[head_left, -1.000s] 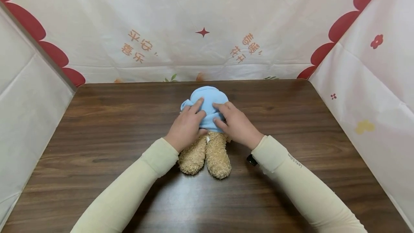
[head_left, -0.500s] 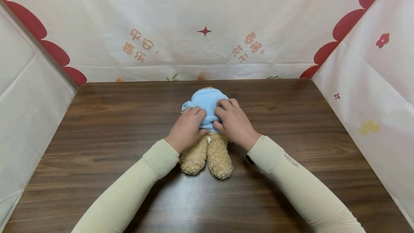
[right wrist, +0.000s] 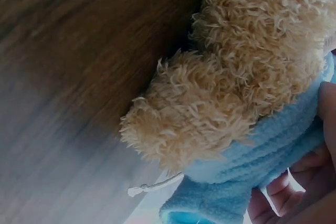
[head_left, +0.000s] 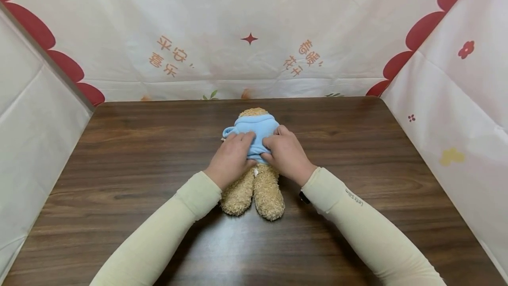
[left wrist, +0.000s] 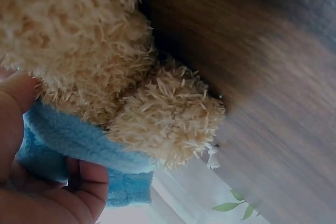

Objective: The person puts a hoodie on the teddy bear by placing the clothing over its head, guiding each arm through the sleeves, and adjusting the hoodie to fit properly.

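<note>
A curly tan teddy bear lies on the table, its two legs toward me. A light-blue fleece garment covers its middle, and tan fur shows beyond the garment's far edge. My left hand grips the fleece on the left side with curled fingers; in the left wrist view its thumb is on the near edge, by the fur. My right hand grips the right side likewise, with folds bunched between both hands. The right wrist view shows a blue sleeve and a white cord.
The dark wood-grain table extends around the bear on all sides. Behind it hangs a white printed cloth, with more white cloth along the left and right. A small white tag shows between the bear's legs.
Both hands' fingers have curled into the fleece. The garment's far edge has come toward me, uncovering tan fur beyond it. The legs have stayed nearly in place.
</note>
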A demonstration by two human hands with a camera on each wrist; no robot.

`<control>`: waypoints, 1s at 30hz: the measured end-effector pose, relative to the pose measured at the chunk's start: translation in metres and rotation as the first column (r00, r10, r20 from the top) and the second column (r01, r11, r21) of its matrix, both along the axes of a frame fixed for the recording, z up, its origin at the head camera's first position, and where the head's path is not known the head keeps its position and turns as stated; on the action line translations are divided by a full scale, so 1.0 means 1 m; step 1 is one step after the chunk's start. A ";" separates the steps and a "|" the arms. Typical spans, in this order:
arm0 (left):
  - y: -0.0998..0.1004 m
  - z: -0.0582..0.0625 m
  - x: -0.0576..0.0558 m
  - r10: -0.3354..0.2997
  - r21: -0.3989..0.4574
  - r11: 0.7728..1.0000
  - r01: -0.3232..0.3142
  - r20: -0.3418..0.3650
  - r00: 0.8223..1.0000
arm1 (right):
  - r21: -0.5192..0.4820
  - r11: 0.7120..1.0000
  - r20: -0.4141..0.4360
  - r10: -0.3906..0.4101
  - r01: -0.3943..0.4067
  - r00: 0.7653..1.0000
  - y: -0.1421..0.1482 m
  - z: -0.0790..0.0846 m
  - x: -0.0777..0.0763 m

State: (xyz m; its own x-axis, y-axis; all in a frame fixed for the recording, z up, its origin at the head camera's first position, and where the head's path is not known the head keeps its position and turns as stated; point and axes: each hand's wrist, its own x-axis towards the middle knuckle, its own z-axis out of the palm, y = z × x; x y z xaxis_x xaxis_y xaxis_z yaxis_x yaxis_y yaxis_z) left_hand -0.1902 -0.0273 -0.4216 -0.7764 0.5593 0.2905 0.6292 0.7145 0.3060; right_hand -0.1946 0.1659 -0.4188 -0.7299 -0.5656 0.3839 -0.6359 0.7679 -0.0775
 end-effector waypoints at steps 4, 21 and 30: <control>0.001 0.001 -0.002 -0.027 -0.017 1.000 0.027 -0.031 0.999 | -0.013 1.000 -0.007 0.013 -0.013 1.000 0.001 0.000 0.002; 0.000 0.000 -0.004 -0.037 -0.021 0.999 0.035 -0.104 0.994 | -0.108 0.994 -0.056 0.000 -0.006 0.998 0.000 -0.005 0.005; -0.001 -0.003 -0.002 0.014 -0.062 0.998 -0.021 -0.097 0.995 | -0.062 0.998 0.075 -0.014 0.019 0.997 -0.009 -0.006 -0.001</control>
State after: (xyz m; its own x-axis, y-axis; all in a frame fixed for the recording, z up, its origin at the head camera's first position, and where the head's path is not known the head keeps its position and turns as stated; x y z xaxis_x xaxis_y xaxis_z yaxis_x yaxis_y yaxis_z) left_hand -0.1920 -0.0280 -0.4242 -0.7563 0.5654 0.3292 0.6408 0.7416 0.1984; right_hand -0.1959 0.1570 -0.4244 -0.7668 -0.5299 0.3624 -0.6138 0.7704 -0.1724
